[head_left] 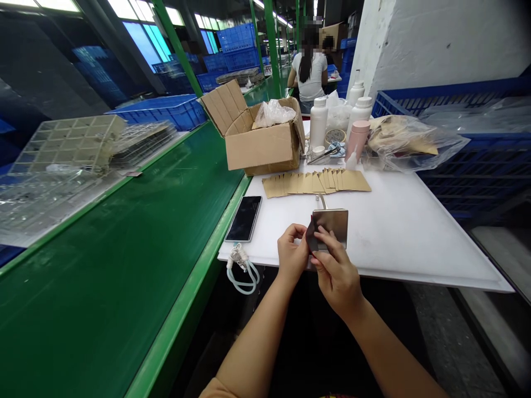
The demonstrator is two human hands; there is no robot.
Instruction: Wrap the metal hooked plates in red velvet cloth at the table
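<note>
Both my hands meet at the near edge of the white table (398, 232). My right hand (337, 271) grips a small dark flat piece (312, 235) between thumb and fingers. My left hand (291, 250) pinches the same piece from the left, fingers curled. Just behind the hands lies a shiny metal plate (334, 221) with a thin handle sticking out behind it. A row of several brown paper sleeves (317, 182) is fanned out farther back on the table.
A black phone (244, 218) lies at the table's left edge, a pale cable (244, 268) hanging below it. An open cardboard box (259, 138), white bottles (318, 121), a pink bottle (357, 141) and bagged items (409, 141) stand behind. A green conveyor (124, 243) runs left. Another person (310, 72) sits far back.
</note>
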